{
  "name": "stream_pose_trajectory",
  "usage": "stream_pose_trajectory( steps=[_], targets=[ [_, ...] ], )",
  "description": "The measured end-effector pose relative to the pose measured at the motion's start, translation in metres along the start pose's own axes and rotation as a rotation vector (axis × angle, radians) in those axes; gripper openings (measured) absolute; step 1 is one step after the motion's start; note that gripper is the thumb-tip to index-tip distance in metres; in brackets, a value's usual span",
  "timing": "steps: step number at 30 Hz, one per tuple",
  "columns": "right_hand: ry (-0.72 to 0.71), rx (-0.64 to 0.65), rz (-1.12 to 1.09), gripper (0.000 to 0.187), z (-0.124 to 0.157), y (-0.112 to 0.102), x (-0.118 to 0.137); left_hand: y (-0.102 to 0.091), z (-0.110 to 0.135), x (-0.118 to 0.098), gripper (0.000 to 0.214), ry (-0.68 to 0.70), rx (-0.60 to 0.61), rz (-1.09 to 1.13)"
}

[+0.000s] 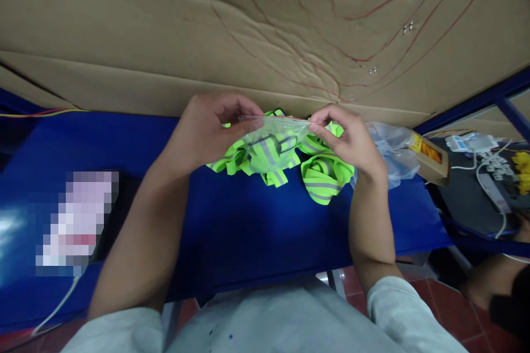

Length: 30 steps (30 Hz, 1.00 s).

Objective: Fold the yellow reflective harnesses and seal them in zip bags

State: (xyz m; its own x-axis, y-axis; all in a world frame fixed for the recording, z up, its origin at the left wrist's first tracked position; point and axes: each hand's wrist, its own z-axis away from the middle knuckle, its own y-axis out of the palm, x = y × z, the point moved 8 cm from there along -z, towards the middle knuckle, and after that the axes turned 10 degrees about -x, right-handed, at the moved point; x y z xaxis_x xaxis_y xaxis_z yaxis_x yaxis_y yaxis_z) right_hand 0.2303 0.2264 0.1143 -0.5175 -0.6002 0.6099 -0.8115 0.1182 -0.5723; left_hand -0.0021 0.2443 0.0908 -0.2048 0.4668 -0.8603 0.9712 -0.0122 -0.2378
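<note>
My left hand (pixel 209 127) and my right hand (pixel 350 135) pinch the two ends of the top edge of a clear plastic bag (pixel 271 135), held above the blue table (pixel 232 226). Through the bag shows a neon yellow-green strap item with grey reflective stripes and a black buckle. Under and beside the bag lies a pile of similar neon reflective straps (pixel 321 179) on the table. Both hands have their fingers closed on the bag's rim.
A big sheet of cardboard (pixel 165 27) with red lines stands behind the table. Crumpled clear bags (pixel 393 149) and a small brown box (pixel 433 157) lie at the right. Further right is a dark surface with white cables (pixel 491 187). A blurred patch covers the left.
</note>
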Motion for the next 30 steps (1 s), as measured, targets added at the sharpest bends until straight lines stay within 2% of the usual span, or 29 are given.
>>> stream_pose_trajectory(
  steps=[3, 7, 10, 14, 17, 19, 24, 30],
  targets=[
    [-0.011, 0.006, 0.001, 0.015, -0.001, 0.001, 0.003, -0.001, -0.001, 0.003, 0.033, -0.028, 0.004, 0.022],
    [0.007, 0.032, -0.060, 0.016, -0.001, 0.005, 0.005, 0.004, -0.002, 0.007, 0.032, -0.025, 0.098, 0.014],
    [0.055, 0.032, -0.112, 0.020, -0.001, 0.007, -0.003, 0.005, -0.004, 0.012, 0.035, -0.017, 0.112, 0.004],
    [0.106, 0.032, -0.143, 0.023, 0.000, 0.007, -0.016, 0.006, -0.002, 0.018, 0.036, -0.080, 0.138, 0.035],
    [0.115, 0.023, -0.123, 0.020, 0.000, 0.009, -0.019, 0.010, 0.003, 0.015, 0.038, -0.139, 0.193, 0.029],
    [0.101, 0.011, -0.125, 0.015, -0.001, 0.011, -0.017, 0.013, 0.005, 0.007, 0.043, -0.112, 0.216, -0.002],
    [0.069, 0.012, -0.111, 0.005, -0.002, 0.020, -0.012, 0.017, 0.005, -0.011, 0.030, 0.023, 0.103, -0.145],
    [0.075, 0.030, -0.147, 0.008, -0.002, 0.025, -0.012, 0.020, 0.005, -0.006, 0.022, 0.033, 0.091, -0.167]
  ],
)
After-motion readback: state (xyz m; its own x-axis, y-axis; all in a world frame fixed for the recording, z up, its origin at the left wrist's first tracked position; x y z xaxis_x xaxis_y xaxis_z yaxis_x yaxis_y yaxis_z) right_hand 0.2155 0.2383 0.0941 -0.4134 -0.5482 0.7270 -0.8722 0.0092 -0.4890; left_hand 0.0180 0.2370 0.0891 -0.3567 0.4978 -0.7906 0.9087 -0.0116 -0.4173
